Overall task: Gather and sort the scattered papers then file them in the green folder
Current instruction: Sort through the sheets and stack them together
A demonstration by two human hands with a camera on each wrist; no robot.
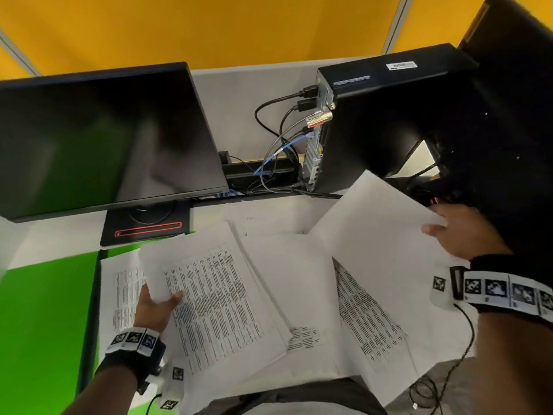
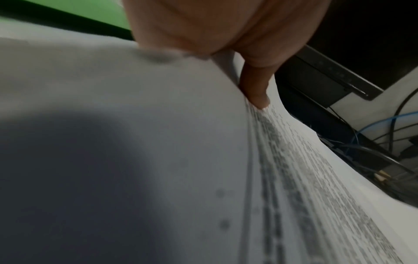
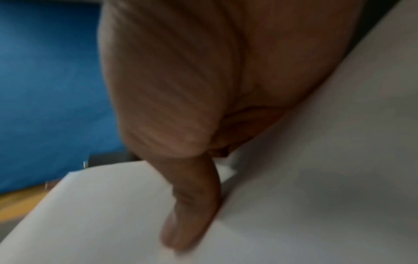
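Observation:
Several printed sheets lie fanned across the desk before me. My left hand pinches the near-left edge of a printed sheet, thumb on top; the left wrist view shows the thumb pressed on that sheet. My right hand grips the right edge of a blank-faced sheet lifted off the pile; its thumb lies on the sheet in the right wrist view. More printed sheets lie beneath it. The green folder lies open at the left, partly under the papers.
A dark monitor on its stand fills the back left. A black computer tower with several cables stands at the back right. A thin cable hangs off the front right desk edge.

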